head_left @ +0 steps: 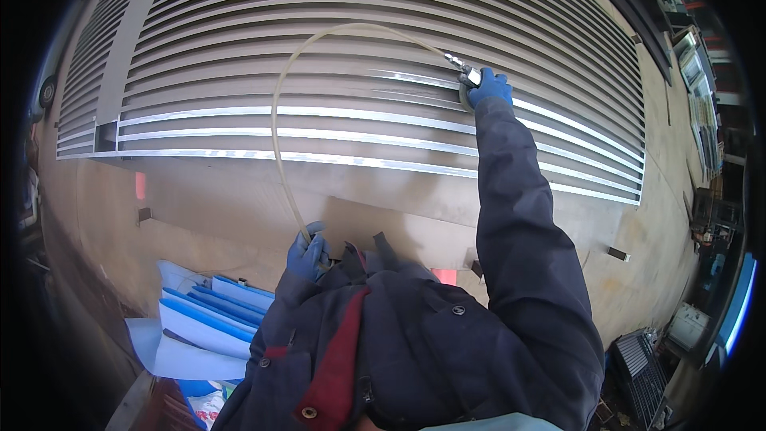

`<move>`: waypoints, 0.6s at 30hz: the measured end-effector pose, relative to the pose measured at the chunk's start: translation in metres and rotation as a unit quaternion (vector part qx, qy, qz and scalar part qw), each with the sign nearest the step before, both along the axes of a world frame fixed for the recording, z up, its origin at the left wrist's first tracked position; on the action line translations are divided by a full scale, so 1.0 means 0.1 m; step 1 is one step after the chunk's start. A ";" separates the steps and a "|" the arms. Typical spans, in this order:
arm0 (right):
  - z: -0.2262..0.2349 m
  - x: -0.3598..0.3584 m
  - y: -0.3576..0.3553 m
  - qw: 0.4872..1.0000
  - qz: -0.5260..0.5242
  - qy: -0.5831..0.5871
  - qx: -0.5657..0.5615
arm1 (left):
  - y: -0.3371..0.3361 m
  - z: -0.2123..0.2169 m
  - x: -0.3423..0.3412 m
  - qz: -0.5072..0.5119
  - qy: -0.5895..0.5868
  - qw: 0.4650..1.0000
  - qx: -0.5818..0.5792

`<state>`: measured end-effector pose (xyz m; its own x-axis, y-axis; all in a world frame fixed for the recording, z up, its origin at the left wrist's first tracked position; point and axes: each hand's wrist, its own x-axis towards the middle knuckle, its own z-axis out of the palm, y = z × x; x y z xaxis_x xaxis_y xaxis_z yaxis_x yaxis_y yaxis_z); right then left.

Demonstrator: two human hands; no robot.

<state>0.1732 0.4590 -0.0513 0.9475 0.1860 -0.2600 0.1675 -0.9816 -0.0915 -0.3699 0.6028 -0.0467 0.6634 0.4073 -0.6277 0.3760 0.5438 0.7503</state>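
Air-blow nozzle [463, 69], a small metal fitting, sat in the right hand [487, 88], whose blue-gloved fingers were closed around it well out over a large grey louvred panel [383, 24]. One pale, translucent hose [275, 124] ran from the nozzle in a wide arc up and to the left across the slats, then dropped straight down to the left hand [307, 254]. That hand, also in a blue glove, was wrapped around the hose close to the person's chest, near the lower edge of the panel. The right arm, in a dark navy sleeve, stretched fully out across the slats. Most slats were dull grey; about four long strips near the bottom shone bright, and two shorter bright streaks lay just left of the nozzle. One stack of blue and white sheets [199, 319] lay at lower left, and one dark slatted crate [638, 363] stood at lower right.
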 end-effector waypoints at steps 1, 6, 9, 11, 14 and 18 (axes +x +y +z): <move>0.02 0.07 -0.13 1.000 -0.018 -0.004 -0.004 | -0.01 0.00 0.00 -0.003 0.014 1.000 -0.004; 0.03 0.01 -0.04 1.000 -0.007 -0.002 -0.010 | 0.00 -0.05 -0.02 0.010 0.019 1.000 -0.009; 0.00 -0.39 0.49 0.997 0.070 -0.008 0.009 | 0.06 -0.09 -0.03 0.028 0.017 0.999 0.038; -0.01 -0.64 0.97 0.995 0.102 0.016 0.018 | 0.10 -0.05 -0.10 0.057 0.016 0.997 0.052; -0.04 -0.99 1.61 0.988 0.150 0.037 0.017 | 0.18 -0.03 -0.15 0.075 0.006 0.995 0.060; 0.00 -1.11 1.79 0.978 0.198 0.069 0.020 | 0.25 0.03 -0.17 0.090 0.005 0.993 0.070</move>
<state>0.0626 0.6379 -0.0512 0.7555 0.5440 -0.3651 0.5170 -0.8373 -0.1778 -0.3864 0.6274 -0.0440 0.5652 0.6029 -0.5631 0.2906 0.4933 0.8199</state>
